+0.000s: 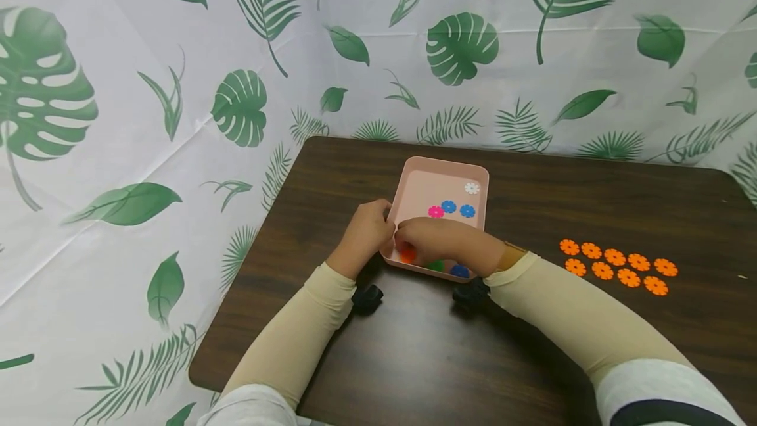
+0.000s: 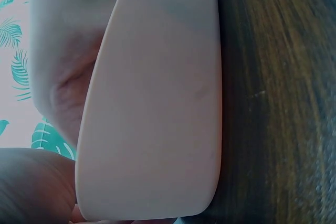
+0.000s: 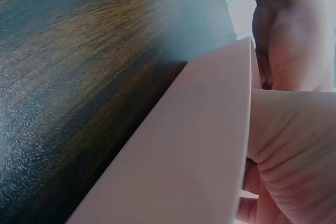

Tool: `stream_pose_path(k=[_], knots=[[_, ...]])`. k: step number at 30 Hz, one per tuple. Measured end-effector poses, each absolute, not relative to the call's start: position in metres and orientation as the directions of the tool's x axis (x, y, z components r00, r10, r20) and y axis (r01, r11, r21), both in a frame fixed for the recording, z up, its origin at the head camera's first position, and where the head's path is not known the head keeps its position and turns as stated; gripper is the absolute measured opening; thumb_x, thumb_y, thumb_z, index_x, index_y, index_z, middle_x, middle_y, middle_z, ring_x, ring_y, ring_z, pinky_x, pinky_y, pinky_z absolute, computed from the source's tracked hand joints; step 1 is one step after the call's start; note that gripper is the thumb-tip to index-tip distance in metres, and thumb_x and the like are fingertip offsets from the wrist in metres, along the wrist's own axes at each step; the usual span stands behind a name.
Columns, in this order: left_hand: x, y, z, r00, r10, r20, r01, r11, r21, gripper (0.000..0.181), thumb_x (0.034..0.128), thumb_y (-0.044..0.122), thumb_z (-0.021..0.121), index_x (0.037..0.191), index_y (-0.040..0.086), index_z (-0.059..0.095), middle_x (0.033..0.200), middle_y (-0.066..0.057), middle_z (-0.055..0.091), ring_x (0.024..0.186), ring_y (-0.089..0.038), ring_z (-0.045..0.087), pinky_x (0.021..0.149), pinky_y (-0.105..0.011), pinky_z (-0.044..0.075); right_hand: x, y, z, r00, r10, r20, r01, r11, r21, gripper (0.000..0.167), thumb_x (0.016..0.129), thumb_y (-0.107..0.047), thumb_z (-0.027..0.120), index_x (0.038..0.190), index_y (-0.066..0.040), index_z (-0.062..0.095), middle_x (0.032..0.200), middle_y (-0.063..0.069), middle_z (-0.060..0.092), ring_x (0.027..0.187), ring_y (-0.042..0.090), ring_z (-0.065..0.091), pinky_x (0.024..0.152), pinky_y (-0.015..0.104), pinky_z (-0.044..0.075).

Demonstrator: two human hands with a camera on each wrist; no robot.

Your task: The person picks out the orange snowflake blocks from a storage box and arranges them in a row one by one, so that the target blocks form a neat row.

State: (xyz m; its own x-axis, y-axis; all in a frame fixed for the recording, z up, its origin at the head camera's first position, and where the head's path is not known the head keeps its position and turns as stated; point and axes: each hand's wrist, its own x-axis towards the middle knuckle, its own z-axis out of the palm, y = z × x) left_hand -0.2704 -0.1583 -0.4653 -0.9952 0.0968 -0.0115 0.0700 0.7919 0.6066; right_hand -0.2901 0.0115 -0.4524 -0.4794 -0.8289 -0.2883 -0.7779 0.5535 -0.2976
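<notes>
A pink tray (image 1: 427, 183) lies on the table. My left hand (image 1: 369, 225) grips its left wall; the left wrist view shows that wall up close, with the thumb (image 2: 34, 184) beside it. My right hand (image 1: 434, 238) reaches over the tray's near left part with bent fingers, close to a red-orange flower-shaped disc (image 1: 407, 255). The fingertips are hidden, so a pinch cannot be made out. Also in the tray are a white disc (image 1: 472, 188), a pink disc (image 1: 435, 212), two light blue discs (image 1: 449, 206), a green disc (image 1: 436, 265) and a dark blue disc (image 1: 459, 271).
Several orange flower-shaped discs (image 1: 615, 257) lie in two rows on the dark wooden table (image 1: 532, 196), right of the tray. A leaf-patterned cloth (image 1: 378, 51) hangs behind and to the left. Black wrist devices (image 1: 367, 299) sit under both wrists.
</notes>
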Motion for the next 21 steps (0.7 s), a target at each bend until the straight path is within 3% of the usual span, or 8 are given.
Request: stream_pose_path(k=[12, 21], knots=[[-0.2697, -0.1585, -0.4637, -0.996, 0.087, -0.034, 0.048, 0.787, 0.615, 0.034, 0.0899, 0.005, 0.059, 0.122, 0.004, 0.071, 0.094, -0.008, 0.071, 0.074, -0.024, 0.062, 0.065, -0.034, 0.051, -0.2838, 0.0100, -0.4475, -0.490, -0.829, -0.268, -0.820, 0.543, -0.181, 0.047, 0.077, -0.020, 0.092, 0.119, -0.012, 0.072, 0.107, 0.002, 0.071, 0.092, 0.019, 0.064, 0.091, 0.035, 0.057], [-0.2688, -0.1575, -0.4617, -0.995, 0.096, -0.037, 0.053, 0.785, 0.618, 0.032, 0.0905, 0.004, 0.061, 0.121, 0.003, 0.071, 0.092, -0.008, 0.070, 0.071, -0.022, 0.061, 0.062, -0.031, 0.050, -0.2834, 0.0096, -0.4484, -0.486, -0.830, -0.274, -0.833, 0.535, -0.144, 0.042, 0.079, -0.020, 0.091, 0.115, -0.013, 0.072, 0.106, 0.002, 0.068, 0.088, 0.019, 0.063, 0.088, 0.037, 0.057]])
